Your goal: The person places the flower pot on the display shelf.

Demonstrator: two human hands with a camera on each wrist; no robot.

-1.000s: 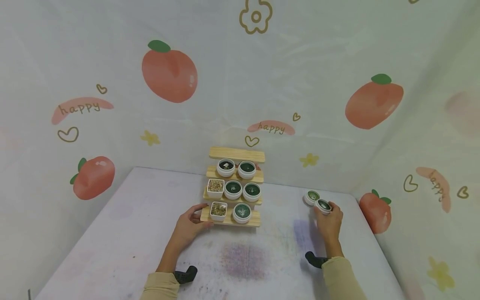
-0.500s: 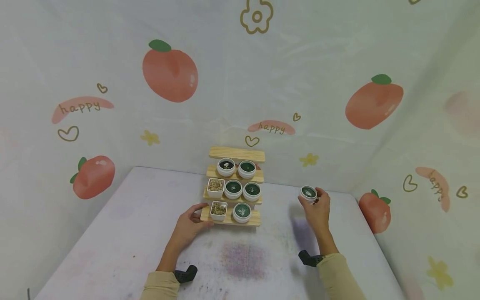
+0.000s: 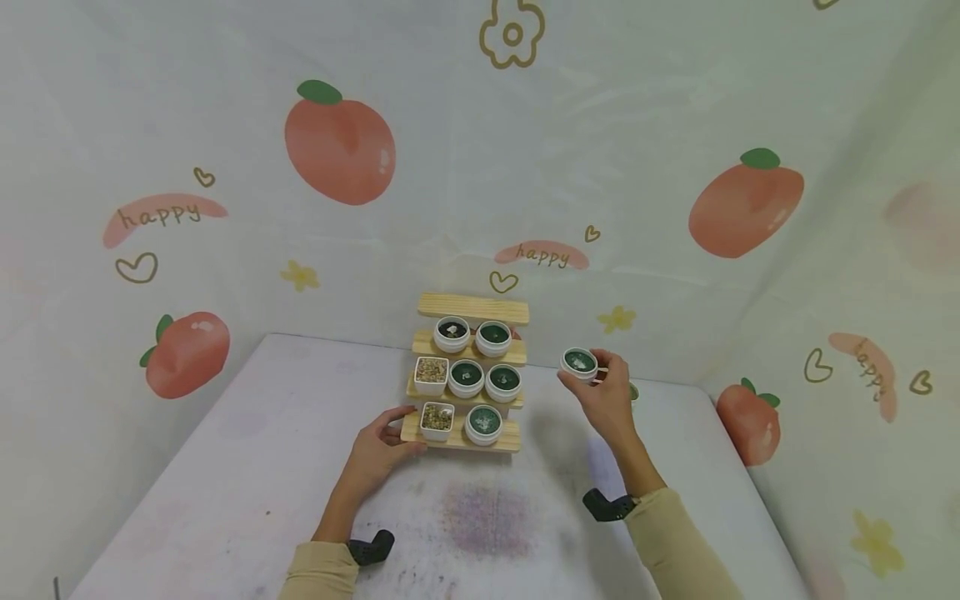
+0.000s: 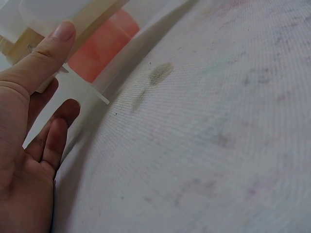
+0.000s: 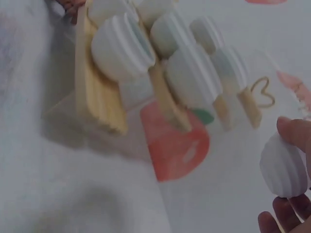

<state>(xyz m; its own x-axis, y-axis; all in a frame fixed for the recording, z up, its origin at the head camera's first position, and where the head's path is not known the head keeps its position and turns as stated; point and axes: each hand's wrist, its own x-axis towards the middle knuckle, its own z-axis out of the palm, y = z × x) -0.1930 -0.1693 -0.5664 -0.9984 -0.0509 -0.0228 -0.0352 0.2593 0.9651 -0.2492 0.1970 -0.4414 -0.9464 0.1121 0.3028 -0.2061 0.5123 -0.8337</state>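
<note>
A small tiered wooden stand (image 3: 474, 308) bears several small white pots. Round pots with dark green surfaces, like this one (image 3: 483, 425), sit on its lower three boards. On the left stand two square pots with grainy tan filling, one being the lower pot (image 3: 437, 422). My left hand (image 3: 382, 454) grips the left end of the lowest board; in the left wrist view the thumb (image 4: 48, 53) lies along it. My right hand (image 3: 606, 396) pinches a round white pot (image 3: 579, 363) in the air, right of the stand. Its ribbed side (image 5: 282, 167) shows in the right wrist view.
Another white pot with a light green surface (image 3: 633, 392) stands on the table (image 3: 315, 500), partly hidden behind my right hand. A printed cloth backdrop (image 3: 450, 125) rises right behind the table. Dark wrist mounts (image 3: 372, 547) stick out at both wrists.
My right hand has lifted the round pot from the table at the right and carried it leftward toward the stand. My left hand and the stand have stayed put.
</note>
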